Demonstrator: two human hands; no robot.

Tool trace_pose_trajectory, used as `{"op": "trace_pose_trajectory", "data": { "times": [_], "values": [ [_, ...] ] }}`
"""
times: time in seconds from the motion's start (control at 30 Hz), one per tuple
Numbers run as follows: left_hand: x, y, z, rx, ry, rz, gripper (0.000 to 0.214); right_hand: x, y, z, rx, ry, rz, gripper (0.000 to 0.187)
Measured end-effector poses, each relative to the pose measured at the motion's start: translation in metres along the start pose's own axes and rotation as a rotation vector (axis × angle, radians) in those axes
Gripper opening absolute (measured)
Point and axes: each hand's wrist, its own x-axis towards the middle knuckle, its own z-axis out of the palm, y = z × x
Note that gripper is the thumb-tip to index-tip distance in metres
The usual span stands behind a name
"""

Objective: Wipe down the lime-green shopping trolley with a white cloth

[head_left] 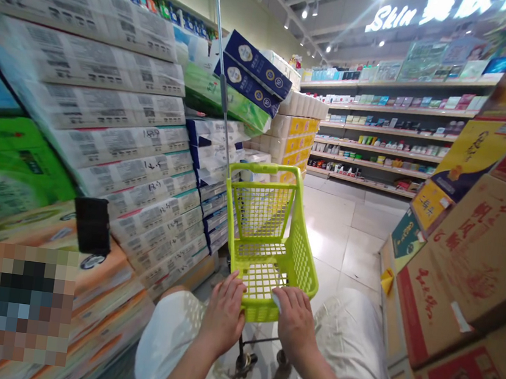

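Observation:
A lime-green plastic shopping cart (304, 251) with lattice walls stands between my knees. My left hand (224, 306) is closed over the left part of its near rim, fingers curled over the edge. On the right part of the same rim, my right hand (296, 318) is closed in much the same way. The floor grid of the basket shows through between them. From the cart's far left side rises a thin metal pole (224, 97), leaning left. Below the basket a caster wheel (243, 360) is visible.
Tall stacks of packaged paper goods (148, 140) line the left side, some packs (253, 70) tilted on top. Cardboard boxes (470, 259) are piled close on the right. A tiled aisle (329, 223) leads to shelves of small products (381, 122).

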Motion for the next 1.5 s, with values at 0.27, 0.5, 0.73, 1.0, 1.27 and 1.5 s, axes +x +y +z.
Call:
{"op": "trace_pose_trajectory", "data": {
  "times": [0.27, 0.5, 0.73, 1.0, 1.27, 1.5],
  "values": [
    [0.003, 0.006, 0.009, -0.024, 0.034, 0.003, 0.048, 0.010, -0.035, 0.016, 0.026, -0.002, 0.054, 0.032],
    [-0.002, -0.005, 0.007, 0.005, 0.032, 0.036, 0.048, 0.006, -0.006, 0.000, 0.032, -0.042, -0.008, 0.036],
    [0.000, 0.004, 0.013, 0.009, 0.070, 0.023, 0.047, 0.010, -0.021, 0.007, 0.019, -0.023, 0.073, 0.030],
    [-0.001, -0.002, 0.008, 0.049, 0.036, 0.032, 0.048, 0.013, -0.023, 0.005, 0.056, -0.097, -0.013, 0.032],
    [-0.002, 0.007, 0.012, 0.002, 0.063, 0.016, 0.050, 0.005, 0.009, -0.010, -0.028, -0.052, 0.081, 0.032],
    [-0.002, 0.003, 0.013, 0.009, 0.055, -0.005, 0.050, 0.014, -0.043, 0.014, 0.079, -0.103, 0.005, 0.032]
  ]
}}
